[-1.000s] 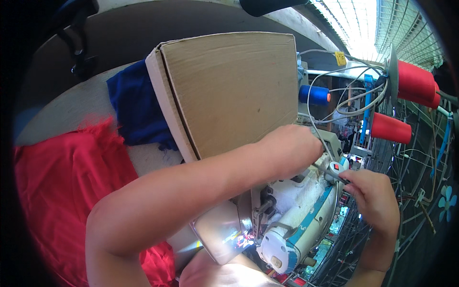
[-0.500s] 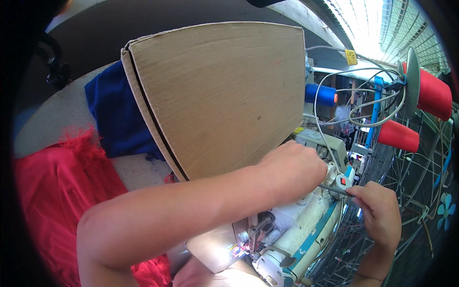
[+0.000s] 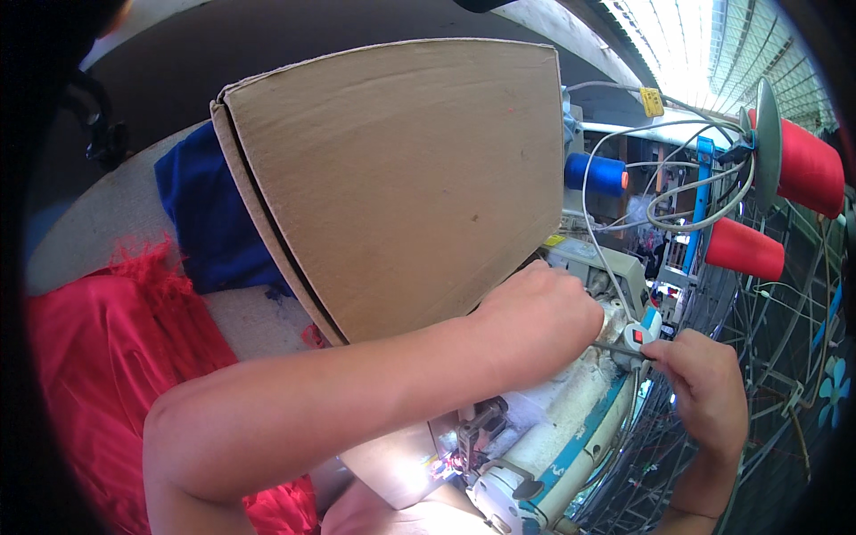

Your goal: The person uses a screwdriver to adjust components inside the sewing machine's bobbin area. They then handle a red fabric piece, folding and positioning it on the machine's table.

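Reaching across from the lower left, my left hand (image 3: 546,310) is closed in a fist over the sewing machine (image 3: 571,428), by the lower edge of the cardboard box. What it holds, if anything, is hidden behind its knuckles. My right hand (image 3: 704,385) pinches the end of a thin dark rod (image 3: 624,350) between thumb and forefinger. The rod runs left toward my left fist, passing in front of a small white switch (image 3: 637,336) with a red button. White lint covers the machine's top, and a bright lamp glow (image 3: 412,473) lights its needle area.
A large cardboard box (image 3: 401,178) stands beyond my left arm. Blue cloth (image 3: 218,214) and red cloth (image 3: 116,357) lie on the pale table (image 3: 80,223). Red thread cones (image 3: 807,169), a blue spool (image 3: 596,175) and looping cables (image 3: 695,223) stand at the right, near metal racks (image 3: 767,419).
My right hand has shifted slightly left and up with the rod. My left hand has barely moved. The whole view has shifted a little.
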Motion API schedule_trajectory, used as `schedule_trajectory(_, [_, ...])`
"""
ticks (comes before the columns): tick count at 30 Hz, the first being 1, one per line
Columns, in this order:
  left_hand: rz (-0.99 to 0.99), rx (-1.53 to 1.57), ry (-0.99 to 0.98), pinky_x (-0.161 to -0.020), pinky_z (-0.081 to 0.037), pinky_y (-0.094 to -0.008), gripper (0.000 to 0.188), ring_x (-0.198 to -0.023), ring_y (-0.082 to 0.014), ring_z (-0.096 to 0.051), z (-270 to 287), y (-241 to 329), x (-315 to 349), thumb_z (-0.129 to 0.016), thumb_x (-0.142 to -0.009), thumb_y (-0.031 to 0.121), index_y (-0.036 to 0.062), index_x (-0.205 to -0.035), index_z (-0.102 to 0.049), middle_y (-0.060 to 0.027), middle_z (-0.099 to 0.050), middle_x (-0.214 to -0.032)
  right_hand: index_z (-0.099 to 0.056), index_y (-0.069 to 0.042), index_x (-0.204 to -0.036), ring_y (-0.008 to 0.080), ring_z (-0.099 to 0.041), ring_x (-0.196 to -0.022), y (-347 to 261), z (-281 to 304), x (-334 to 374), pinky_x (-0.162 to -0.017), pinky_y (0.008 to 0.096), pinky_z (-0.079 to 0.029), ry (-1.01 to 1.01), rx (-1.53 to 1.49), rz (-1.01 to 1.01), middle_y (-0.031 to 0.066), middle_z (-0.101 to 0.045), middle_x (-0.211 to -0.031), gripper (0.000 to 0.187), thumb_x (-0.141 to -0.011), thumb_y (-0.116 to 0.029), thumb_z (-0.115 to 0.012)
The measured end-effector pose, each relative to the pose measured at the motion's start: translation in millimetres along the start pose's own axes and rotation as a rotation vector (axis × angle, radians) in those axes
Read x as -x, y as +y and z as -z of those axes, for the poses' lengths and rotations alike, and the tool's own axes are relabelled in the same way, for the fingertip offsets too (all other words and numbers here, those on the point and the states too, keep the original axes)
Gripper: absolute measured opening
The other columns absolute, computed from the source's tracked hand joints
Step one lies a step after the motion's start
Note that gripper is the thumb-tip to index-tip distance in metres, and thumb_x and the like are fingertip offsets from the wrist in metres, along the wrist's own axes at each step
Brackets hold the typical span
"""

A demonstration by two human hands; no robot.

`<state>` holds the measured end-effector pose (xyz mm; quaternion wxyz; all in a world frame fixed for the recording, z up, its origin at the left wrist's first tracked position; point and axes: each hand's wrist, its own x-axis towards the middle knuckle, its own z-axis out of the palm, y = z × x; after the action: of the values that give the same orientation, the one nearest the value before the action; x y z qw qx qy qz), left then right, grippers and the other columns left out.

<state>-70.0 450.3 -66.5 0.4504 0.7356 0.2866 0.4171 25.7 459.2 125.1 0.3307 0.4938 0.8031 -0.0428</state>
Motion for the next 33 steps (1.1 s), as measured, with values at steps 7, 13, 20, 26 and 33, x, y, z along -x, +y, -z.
schedule_trajectory(7, [-0.026,0.070,-0.119,-0.064,-0.049,-0.0404,0.012,-0.070,-0.0320,-0.062,8,-1,-3,-0.060,-0.065,0.006,0.0008,-0.074,-0.064,-0.0180,-0.061,-0.067,-0.063,-0.006,-0.086,0.0286,-0.054,-0.057,-3,4,2,-0.050,0.0358,-0.041,-0.005,0.030,-0.002,0.0107,-0.050,-0.064,0.023,-0.064,0.002,-0.061])
schedule_trajectory(13, [0.052,0.157,-0.156,-0.063,-0.048,-0.0410,0.009,-0.070,-0.0336,-0.061,10,-7,-8,-0.057,-0.065,0.002,0.0007,-0.071,-0.063,-0.0195,-0.061,-0.069,-0.063,-0.006,-0.085,0.0281,-0.054,-0.055,-2,3,-3,-0.049,0.0354,-0.041,-0.011,0.070,0.009,0.0105,-0.051,-0.062,0.022,-0.064,0.001,-0.061])
schedule_trajectory(20, [0.022,0.118,-0.132,-0.066,-0.048,-0.0407,0.010,-0.072,-0.0343,-0.062,10,-3,-5,-0.057,-0.065,0.002,0.0004,-0.073,-0.063,-0.0203,-0.061,-0.070,-0.063,-0.006,-0.086,0.0281,-0.054,-0.054,-6,10,-2,-0.048,0.0349,-0.041,-0.085,0.075,0.044,0.0099,-0.051,-0.061,0.022,-0.065,0.000,-0.062])
schedule_trajectory(26, [0.066,0.160,-0.127,-0.066,-0.049,-0.0403,0.011,-0.071,-0.0342,-0.062,10,-4,-5,-0.057,-0.064,0.002,0.0009,-0.072,-0.064,-0.0206,-0.061,-0.070,-0.062,-0.006,-0.087,0.0279,-0.054,-0.056,10,6,-12,-0.049,0.0354,-0.041,-0.069,0.034,0.086,0.0092,-0.051,-0.061,0.022,-0.065,-0.002,-0.063])
schedule_trajectory(33, [0.040,0.103,-0.147,-0.066,-0.049,-0.0400,0.010,-0.069,-0.0344,-0.062,9,-4,-6,-0.057,-0.063,0.003,0.0004,-0.070,-0.064,-0.0208,-0.060,-0.069,-0.062,-0.005,-0.086,0.0267,-0.053,-0.052,-16,16,-4,-0.046,0.0350,-0.041,-0.159,0.110,0.092,0.0085,-0.050,-0.060,0.020,-0.066,-0.005,-0.064])
